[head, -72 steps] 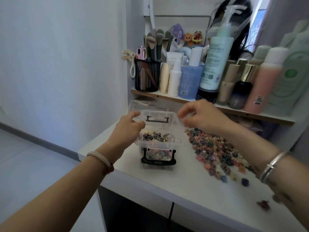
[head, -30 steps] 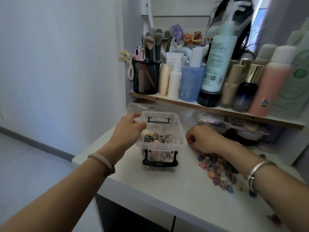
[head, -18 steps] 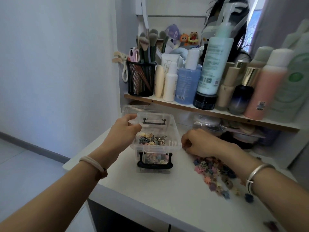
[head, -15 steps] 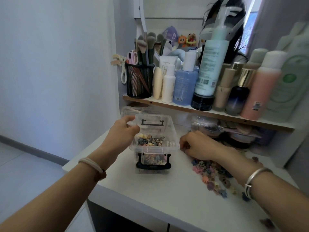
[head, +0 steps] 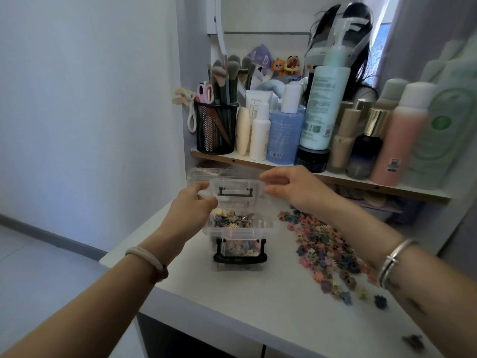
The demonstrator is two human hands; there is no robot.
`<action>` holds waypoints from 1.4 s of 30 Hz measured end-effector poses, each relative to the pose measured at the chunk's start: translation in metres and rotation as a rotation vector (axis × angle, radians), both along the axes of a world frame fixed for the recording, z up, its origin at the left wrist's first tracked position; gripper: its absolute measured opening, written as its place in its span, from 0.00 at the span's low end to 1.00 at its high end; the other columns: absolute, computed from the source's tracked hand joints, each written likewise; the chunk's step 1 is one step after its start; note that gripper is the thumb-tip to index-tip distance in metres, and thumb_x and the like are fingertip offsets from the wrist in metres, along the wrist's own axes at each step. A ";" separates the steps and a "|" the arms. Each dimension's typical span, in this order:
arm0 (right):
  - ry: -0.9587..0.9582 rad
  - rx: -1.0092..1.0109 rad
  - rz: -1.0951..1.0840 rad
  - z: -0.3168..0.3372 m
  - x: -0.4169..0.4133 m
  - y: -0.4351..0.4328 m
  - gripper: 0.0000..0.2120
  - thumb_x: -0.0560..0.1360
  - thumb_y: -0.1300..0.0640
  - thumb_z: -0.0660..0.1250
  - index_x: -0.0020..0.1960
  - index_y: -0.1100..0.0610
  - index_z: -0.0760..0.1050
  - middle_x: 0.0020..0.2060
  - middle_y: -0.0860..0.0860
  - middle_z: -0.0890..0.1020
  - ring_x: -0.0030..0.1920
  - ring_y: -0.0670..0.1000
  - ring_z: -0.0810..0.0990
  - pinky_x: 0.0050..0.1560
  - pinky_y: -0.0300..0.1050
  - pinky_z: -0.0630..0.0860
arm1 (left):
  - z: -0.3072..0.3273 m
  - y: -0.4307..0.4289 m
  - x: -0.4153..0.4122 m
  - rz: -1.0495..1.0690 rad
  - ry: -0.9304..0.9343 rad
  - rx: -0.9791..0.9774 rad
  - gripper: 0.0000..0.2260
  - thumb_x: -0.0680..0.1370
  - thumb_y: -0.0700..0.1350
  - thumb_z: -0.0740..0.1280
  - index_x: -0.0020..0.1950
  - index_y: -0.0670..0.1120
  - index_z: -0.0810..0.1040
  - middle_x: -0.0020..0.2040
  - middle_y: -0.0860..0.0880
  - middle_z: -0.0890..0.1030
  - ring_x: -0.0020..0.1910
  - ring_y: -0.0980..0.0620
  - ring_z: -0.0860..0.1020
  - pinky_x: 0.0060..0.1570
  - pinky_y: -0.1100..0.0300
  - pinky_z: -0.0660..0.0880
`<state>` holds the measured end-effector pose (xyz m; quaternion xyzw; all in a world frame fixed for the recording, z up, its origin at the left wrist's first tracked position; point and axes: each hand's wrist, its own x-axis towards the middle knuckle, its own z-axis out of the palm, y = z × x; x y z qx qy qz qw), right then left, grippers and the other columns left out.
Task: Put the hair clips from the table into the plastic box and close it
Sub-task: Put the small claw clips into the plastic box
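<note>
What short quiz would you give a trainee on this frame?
1. True or false: the lid of the plastic box is shut.
2. Where does the loose pile of hair clips lie? A: left of the box; B: right of the box; C: on the shelf.
3. Fill in: the left hand grips the ___.
Key: 1 false, it stands open; 2 B; 3 lid.

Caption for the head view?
Left hand holds the clear plastic box's lid, right hand beside it; multicoloured hair clips litter the white table.
</note>
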<state>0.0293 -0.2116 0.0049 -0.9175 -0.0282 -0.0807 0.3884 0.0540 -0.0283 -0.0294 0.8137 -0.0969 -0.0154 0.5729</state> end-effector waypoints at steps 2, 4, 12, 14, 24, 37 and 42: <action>-0.022 -0.125 -0.139 -0.014 0.012 -0.009 0.16 0.75 0.65 0.64 0.62 0.57 0.74 0.59 0.51 0.78 0.60 0.49 0.76 0.58 0.39 0.70 | -0.002 0.001 0.002 0.003 -0.015 0.013 0.20 0.78 0.40 0.59 0.71 0.44 0.65 0.45 0.45 0.76 0.44 0.47 0.73 0.48 0.55 0.69; 0.101 -0.367 -0.170 -0.030 0.020 -0.016 0.20 0.74 0.67 0.61 0.65 0.55 0.72 0.61 0.52 0.77 0.60 0.52 0.75 0.55 0.41 0.72 | -0.003 0.001 0.004 0.000 -0.019 0.021 0.21 0.78 0.40 0.59 0.71 0.45 0.65 0.45 0.45 0.76 0.44 0.47 0.74 0.48 0.55 0.70; 0.171 -0.917 -0.002 -0.044 0.019 -0.008 0.16 0.74 0.66 0.57 0.30 0.54 0.60 0.47 0.57 0.78 0.50 0.58 0.77 0.41 0.44 0.67 | -0.006 0.003 0.006 -0.007 -0.021 0.018 0.20 0.78 0.41 0.59 0.71 0.46 0.65 0.47 0.43 0.77 0.46 0.46 0.75 0.49 0.54 0.71; 0.163 -0.867 0.021 -0.041 0.013 -0.008 0.19 0.73 0.67 0.58 0.28 0.51 0.59 0.35 0.51 0.73 0.38 0.53 0.74 0.35 0.41 0.65 | -0.005 0.002 0.006 -0.008 -0.019 0.025 0.20 0.78 0.41 0.60 0.71 0.45 0.65 0.48 0.43 0.77 0.46 0.45 0.75 0.49 0.53 0.71; -0.161 -0.242 -0.114 -0.001 -0.011 -0.008 0.06 0.73 0.58 0.69 0.50 0.55 0.81 0.40 0.44 0.80 0.40 0.41 0.76 0.41 0.30 0.70 | -0.002 0.000 0.002 0.006 -0.007 -0.006 0.21 0.78 0.39 0.60 0.71 0.44 0.65 0.44 0.45 0.75 0.43 0.48 0.73 0.46 0.56 0.69; 0.191 -0.275 -0.111 -0.039 -0.008 -0.021 0.19 0.81 0.55 0.54 0.68 0.61 0.67 0.68 0.55 0.71 0.68 0.52 0.69 0.64 0.42 0.64 | -0.001 0.000 0.001 -0.009 -0.006 0.004 0.20 0.78 0.39 0.59 0.71 0.45 0.65 0.50 0.43 0.75 0.46 0.47 0.73 0.47 0.56 0.69; 0.361 -0.590 -0.170 -0.061 0.019 -0.025 0.32 0.79 0.44 0.51 0.74 0.64 0.50 0.75 0.60 0.50 0.75 0.59 0.50 0.74 0.51 0.53 | -0.002 0.001 0.003 -0.020 0.008 0.009 0.20 0.78 0.40 0.60 0.71 0.45 0.65 0.52 0.41 0.77 0.48 0.45 0.75 0.49 0.54 0.71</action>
